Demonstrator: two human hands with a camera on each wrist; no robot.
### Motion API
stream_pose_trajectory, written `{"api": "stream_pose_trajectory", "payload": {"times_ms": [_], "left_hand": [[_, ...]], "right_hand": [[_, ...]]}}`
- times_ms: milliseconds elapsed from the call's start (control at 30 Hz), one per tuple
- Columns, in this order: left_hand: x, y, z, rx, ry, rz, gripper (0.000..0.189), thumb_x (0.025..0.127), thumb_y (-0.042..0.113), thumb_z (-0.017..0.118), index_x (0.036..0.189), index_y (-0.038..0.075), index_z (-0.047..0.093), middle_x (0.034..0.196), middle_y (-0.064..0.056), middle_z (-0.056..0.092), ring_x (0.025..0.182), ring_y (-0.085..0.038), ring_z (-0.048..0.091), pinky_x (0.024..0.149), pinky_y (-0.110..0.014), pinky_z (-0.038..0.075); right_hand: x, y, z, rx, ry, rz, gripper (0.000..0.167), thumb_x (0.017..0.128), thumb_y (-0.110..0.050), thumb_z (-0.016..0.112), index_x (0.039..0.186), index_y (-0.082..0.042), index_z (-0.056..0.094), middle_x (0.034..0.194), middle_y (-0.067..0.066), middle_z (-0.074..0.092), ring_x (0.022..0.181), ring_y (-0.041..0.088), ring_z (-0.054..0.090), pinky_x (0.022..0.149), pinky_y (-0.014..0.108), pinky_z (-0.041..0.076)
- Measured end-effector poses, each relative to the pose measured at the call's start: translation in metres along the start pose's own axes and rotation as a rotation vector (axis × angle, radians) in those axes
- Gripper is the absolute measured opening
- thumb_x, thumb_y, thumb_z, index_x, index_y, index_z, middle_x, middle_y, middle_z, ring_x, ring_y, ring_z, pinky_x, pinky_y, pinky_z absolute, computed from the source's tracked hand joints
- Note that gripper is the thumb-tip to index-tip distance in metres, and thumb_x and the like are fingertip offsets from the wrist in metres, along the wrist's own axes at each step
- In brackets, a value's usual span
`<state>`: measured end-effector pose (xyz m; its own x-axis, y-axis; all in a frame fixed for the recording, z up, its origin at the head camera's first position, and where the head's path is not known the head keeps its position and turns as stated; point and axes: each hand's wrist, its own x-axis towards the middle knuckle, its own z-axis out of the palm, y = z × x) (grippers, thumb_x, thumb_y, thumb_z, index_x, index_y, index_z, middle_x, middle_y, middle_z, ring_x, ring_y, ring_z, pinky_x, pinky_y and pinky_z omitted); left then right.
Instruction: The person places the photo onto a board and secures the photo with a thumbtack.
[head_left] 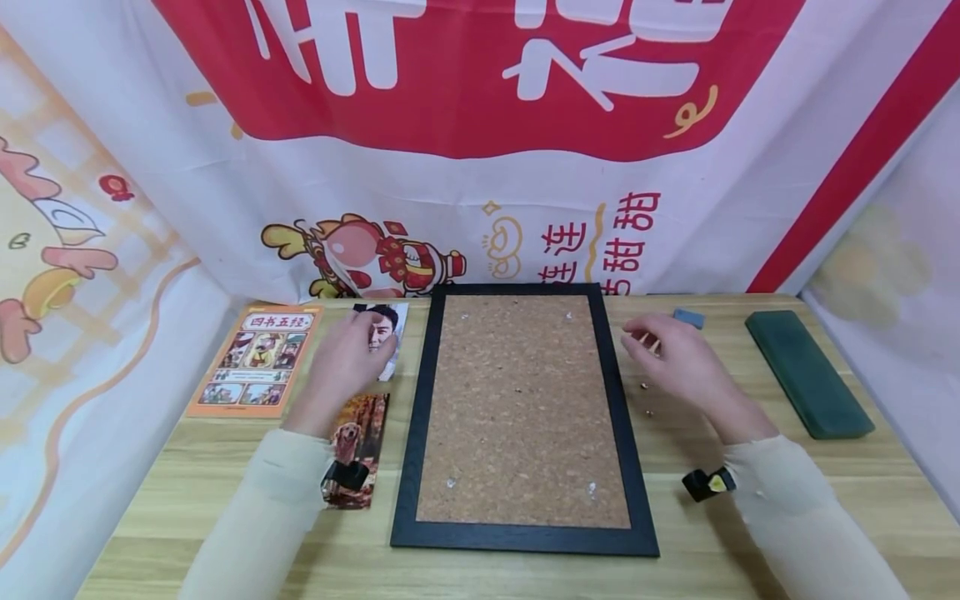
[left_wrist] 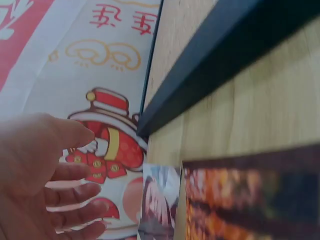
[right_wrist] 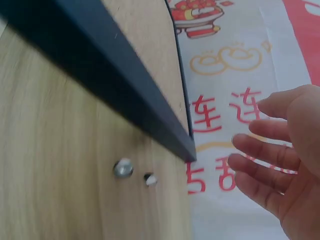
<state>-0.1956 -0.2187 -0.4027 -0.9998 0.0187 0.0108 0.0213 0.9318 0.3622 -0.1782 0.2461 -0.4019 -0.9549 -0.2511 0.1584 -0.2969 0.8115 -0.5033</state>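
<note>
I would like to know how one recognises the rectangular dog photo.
On the light wooden table, find the large rectangular cork board with black frame. In the head view, the dog photo lies to its left. Unlike the rectangular portrait photo just beyond, it shows a golden-brown dog among orange foliage.

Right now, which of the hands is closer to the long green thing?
The right hand. It's between the corkboard and the green thing, not touching the green thing. The left hand is farther away, on the corkboard's other side.
</note>
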Motion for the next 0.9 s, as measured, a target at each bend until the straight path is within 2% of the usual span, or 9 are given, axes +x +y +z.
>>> {"api": "stream_pose_trajectory", "payload": {"times_ms": [133,233,467,700,900], "left_hand": [[0.000,-0.012,-0.001,0.018,-0.034,-0.052,0.068,0.107,0.046,0.061,0.154,-0.002,0.050,0.148,-0.032,0.050,0.134,-0.049,0.051,0.112,-0.066,0.045],[0.002,-0.021,-0.002,0.040,-0.064,-0.074,0.074,0.106,0.050,0.062,0.155,-0.004,0.047,0.152,-0.034,0.046,0.137,-0.052,0.047,0.114,-0.068,0.043],[0.006,-0.036,0.000,0.025,-0.084,-0.130,0.074,0.105,0.049,0.064,0.155,-0.003,0.048,0.155,-0.035,0.044,0.142,-0.053,0.043,0.118,-0.069,0.039],[0.009,-0.045,0.005,0.028,-0.130,-0.191,0.086,0.103,0.052,0.067,0.160,-0.006,0.038,0.161,-0.039,0.034,0.148,-0.056,0.036,0.121,-0.071,0.035],[0.010,-0.053,0.009,0.064,-0.166,-0.221,0.094,0.101,0.053,0.071,0.161,-0.008,0.033,0.160,-0.041,0.031,0.145,-0.059,0.035,0.119,-0.073,0.037]], "right_hand": [[-0.003,0.013,-0.001,0.010,-0.036,0.035,0.024,0.108,-0.022,0.066,0.121,-0.003,0.074,0.106,0.012,0.073,0.094,0.026,0.065,0.081,0.039,0.056],[-0.005,0.023,-0.002,0.017,-0.095,0.068,0.023,0.108,-0.023,0.067,0.119,-0.005,0.074,0.105,0.011,0.073,0.093,0.025,0.063,0.079,0.035,0.054],[-0.011,0.042,-0.001,0.030,-0.165,0.081,0.021,0.107,-0.022,0.068,0.118,-0.005,0.075,0.103,0.010,0.075,0.092,0.022,0.065,0.079,0.035,0.055],[-0.020,0.055,0.004,0.046,-0.229,0.091,0.020,0.105,-0.023,0.072,0.117,-0.009,0.076,0.101,0.004,0.074,0.090,0.018,0.065,0.079,0.030,0.055],[-0.025,0.061,0.009,0.090,-0.287,0.147,0.026,0.103,-0.030,0.075,0.122,-0.012,0.074,0.105,0.002,0.073,0.093,0.019,0.062,0.078,0.028,0.053]]}}
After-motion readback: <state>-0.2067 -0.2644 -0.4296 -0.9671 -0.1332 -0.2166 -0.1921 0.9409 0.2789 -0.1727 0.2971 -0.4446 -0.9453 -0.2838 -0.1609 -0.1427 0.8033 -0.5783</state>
